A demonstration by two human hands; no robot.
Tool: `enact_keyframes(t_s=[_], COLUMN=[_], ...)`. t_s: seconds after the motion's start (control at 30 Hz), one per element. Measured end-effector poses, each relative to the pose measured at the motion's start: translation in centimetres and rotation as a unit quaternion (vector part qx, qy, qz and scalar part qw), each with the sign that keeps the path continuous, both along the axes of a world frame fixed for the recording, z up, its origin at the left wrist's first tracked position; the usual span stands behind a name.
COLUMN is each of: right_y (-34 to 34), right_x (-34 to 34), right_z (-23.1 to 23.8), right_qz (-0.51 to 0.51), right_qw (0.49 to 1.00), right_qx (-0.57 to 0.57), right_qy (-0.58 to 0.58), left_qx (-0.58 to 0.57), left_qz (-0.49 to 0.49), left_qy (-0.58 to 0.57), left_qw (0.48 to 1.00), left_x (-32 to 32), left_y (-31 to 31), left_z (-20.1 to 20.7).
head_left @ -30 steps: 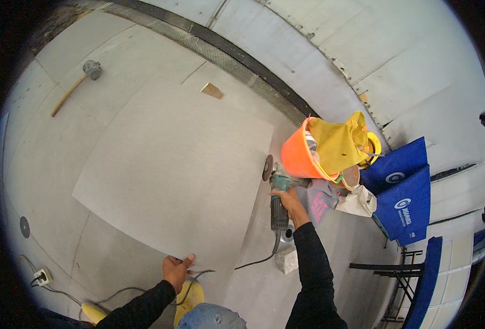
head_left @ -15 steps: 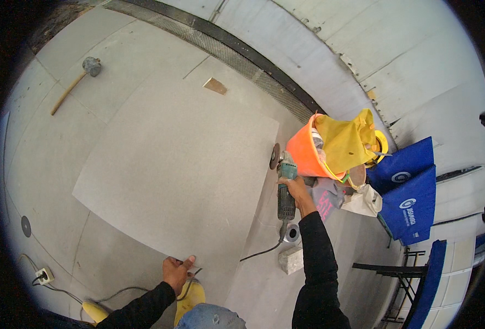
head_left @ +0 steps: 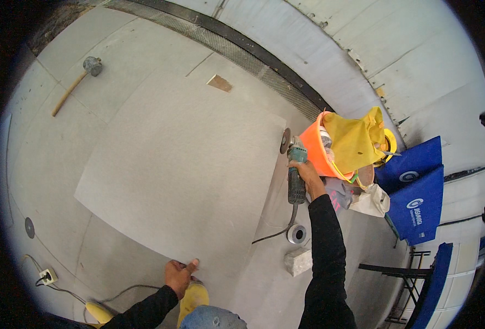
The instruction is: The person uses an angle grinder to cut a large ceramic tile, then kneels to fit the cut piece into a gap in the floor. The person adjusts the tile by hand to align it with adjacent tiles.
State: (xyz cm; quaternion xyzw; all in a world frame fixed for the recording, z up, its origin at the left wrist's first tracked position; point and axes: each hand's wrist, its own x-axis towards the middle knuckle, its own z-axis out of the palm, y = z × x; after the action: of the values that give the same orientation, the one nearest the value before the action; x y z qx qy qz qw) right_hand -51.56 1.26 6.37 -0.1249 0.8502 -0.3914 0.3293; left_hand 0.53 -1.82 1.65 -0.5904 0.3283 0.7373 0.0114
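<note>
Angle grinder (head_left: 297,189) in the right hand (head_left: 308,175), at the right-hand edge of a large grey slab (head_left: 182,170).

Grinder's long axis points away from the person, disc (head_left: 284,141) at the far end, cord (head_left: 286,231) leaving the near end; the slab lies to its left, its right edge slanting nearer and leftward. Disc stands at that edge close to the far right corner; contact cannot be confirmed. Right hand is closed round the grinder body, just beside the orange bucket (head_left: 315,152). Left hand (head_left: 179,276) is at the slab's near edge, well apart from the right and farther from the disc; whether it grips or merely rests there cannot be told.
</note>
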Motion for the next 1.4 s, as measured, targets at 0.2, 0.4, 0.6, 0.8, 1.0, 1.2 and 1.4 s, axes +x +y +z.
enact_keyframes(t_s=[0.2,0.4,0.6,0.8,1.0,1.2,1.4], right_y=[-0.7,-1.6,-2.6,-3.3,-3.4,-3.1,-3.4], right_x=[-1.4,-2.4,-2.6,-2.6,-2.9,-3.9,-4.4], right_z=[-0.6,-0.6,0.1,1.3,1.5,0.5,0.3], right_qz=[-0.011,-0.019,-0.016,-0.023,-0.028,-0.022,-0.021], right_qw=[1.000,0.999,1.000,0.999,0.999,0.999,0.998], right_qx=[0.017,0.030,0.006,0.032,0.004,0.029,0.052], right_qy=[0.003,-0.011,-0.013,-0.022,-0.043,-0.024,-0.018], left_qx=[-0.005,0.009,-0.026,-0.057,-0.033,-0.021,-0.026], left_qz=[0.007,-0.004,-0.002,0.018,-0.013,-0.009,0.046], left_qy=[0.013,-0.016,-0.034,-0.047,-0.021,0.013,-0.030], left_qw=[1.000,1.000,0.999,0.997,0.999,1.000,0.998], left_x=[0.2,0.3,0.2,-0.4,-0.3,-0.1,-0.4], left_y=[0.0,-0.1,0.1,0.1,-0.4,-0.7,0.1], left_z=[0.4,-0.3,0.1,1.0,1.6,1.7,1.1])
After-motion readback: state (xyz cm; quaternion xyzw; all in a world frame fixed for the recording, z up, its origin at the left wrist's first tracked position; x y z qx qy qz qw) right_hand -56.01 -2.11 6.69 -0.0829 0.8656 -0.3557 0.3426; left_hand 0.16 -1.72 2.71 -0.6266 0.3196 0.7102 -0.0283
